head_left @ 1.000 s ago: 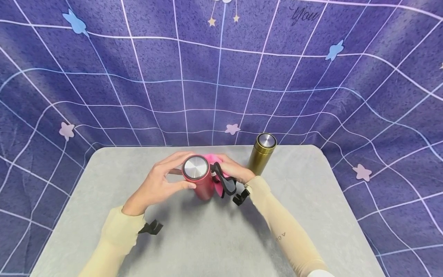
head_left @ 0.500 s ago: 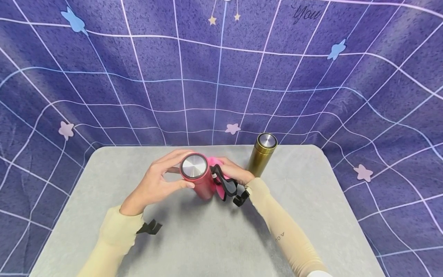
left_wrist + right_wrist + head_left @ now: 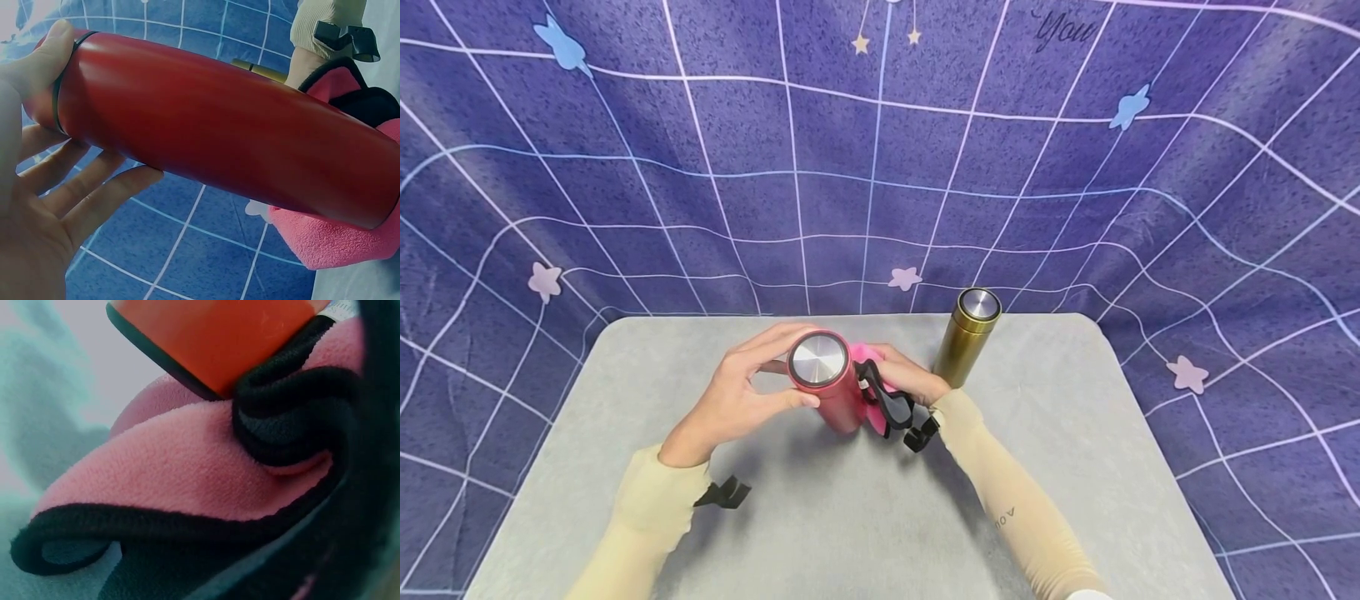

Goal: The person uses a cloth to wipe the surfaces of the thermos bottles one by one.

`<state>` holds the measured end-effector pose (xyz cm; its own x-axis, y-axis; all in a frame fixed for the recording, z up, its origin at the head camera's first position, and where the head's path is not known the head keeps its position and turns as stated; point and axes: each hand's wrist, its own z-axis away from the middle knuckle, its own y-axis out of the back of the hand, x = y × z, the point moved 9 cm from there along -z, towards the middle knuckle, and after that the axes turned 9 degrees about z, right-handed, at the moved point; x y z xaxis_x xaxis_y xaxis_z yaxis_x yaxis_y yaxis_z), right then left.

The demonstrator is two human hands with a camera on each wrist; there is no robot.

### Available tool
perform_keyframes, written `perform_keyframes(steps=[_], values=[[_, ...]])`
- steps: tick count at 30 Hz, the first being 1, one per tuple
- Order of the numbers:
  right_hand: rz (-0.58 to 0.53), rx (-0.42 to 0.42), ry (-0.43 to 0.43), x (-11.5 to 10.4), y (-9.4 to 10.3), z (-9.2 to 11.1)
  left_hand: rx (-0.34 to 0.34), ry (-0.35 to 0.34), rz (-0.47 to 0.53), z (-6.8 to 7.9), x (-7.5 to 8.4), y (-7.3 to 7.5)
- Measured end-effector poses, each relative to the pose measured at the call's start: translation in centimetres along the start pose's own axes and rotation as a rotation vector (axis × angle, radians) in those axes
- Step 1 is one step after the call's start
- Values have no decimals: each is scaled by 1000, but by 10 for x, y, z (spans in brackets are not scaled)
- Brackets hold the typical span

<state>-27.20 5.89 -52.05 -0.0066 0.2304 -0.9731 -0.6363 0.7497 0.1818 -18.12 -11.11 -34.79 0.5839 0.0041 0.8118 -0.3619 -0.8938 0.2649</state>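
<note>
A red vacuum flask (image 3: 842,407) with a brushed steel lid top leans over the grey table, its top toward the left. My left hand (image 3: 733,400) grips it near the lid, thumb on one side and fingers on the other, as the left wrist view shows. On the flask's right, my right hand (image 3: 913,373) holds a pink cloth (image 3: 156,462) with black edging against its lower side. Part of the cloth folds over in a dark loop, and the right fingers are hidden behind it. In the right wrist view, the flask's base (image 3: 212,344) meets the cloth.
A gold vacuum flask (image 3: 964,343) stands upright just behind the right wrist. The grey table (image 3: 820,517) ends at a purple gridded curtain (image 3: 880,200) at the back and sides. Black camera mounts (image 3: 730,492) stick out from both wrists.
The red flask's top has shifted slightly left and tilted a little more, with my left hand following. My right hand and the cloth have barely moved.
</note>
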Motion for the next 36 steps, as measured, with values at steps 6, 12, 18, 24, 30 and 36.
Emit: perform_keyframes(steps=[6, 12, 18, 24, 30, 36], values=[[-8, 49, 42, -2, 2, 5, -6, 19, -2, 0, -6, -3], [-51, 74, 75, -6, 0, 9, 14, 42, -27, 1, -13, -2], [-67, 103, 109, -16, -2, 15, 48, 92, -21, 2, -20, -1], [-78, 165, 110, -28, -4, 20, 98, 125, -20, 3, -24, 1], [-93, 218, 105, -37, -4, 26, 121, 140, -8, 4, -28, 4], [-34, 277, 136, -46, -4, 32, 134, 171, -19, 5, -37, 7]])
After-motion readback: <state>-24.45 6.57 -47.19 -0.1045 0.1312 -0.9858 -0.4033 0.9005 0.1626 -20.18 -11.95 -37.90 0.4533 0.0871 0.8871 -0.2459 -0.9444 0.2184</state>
